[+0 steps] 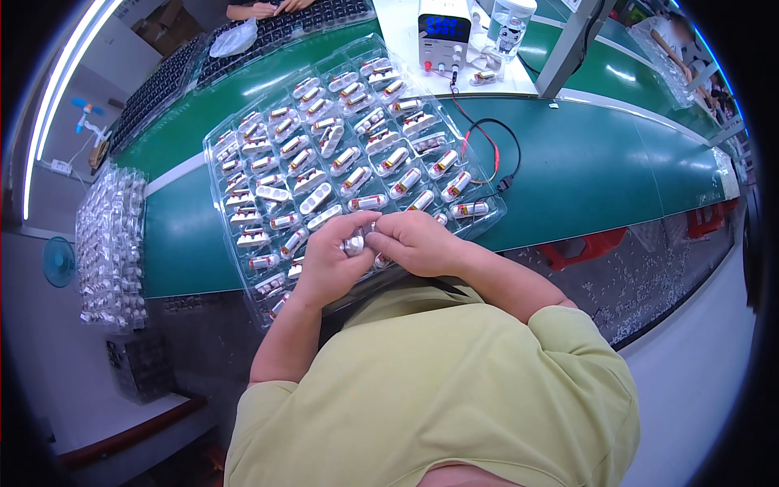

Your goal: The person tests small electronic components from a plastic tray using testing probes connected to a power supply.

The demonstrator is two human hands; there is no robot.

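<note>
- The left hand (331, 258), at the centre of the frame, is curled with its thumb and fingers closed around a rounded silvery piece (354, 244); a light, steady hold would probably serve best, since the smooth surface looks easy to let slip.
- The right hand (418, 242), just right of it, has its thumb and fingers bunched against the piece; whether they pinch part of it or only press there cannot be told; the left would do well to anchor while the right makes the fine movements.
- Beneath and beyond the hands spreads the clear plastic tray (494, 217); its pockets hold silvery capsule-like units (357, 179), many with red and gold bands, lying at mixed angles; working low over it seems sensible, with wrists lifted so that neighbours are not nudged.
- The tray rests on the green counter (600, 174); red and black leads (493, 146) lie by its right edge, running up to a boxy powered unit (444, 34) at upper centre; the right forearm is best kept off them.
- Stacked clear trays (112, 247) stand at the left of the frame, well apart from the hands.
</note>
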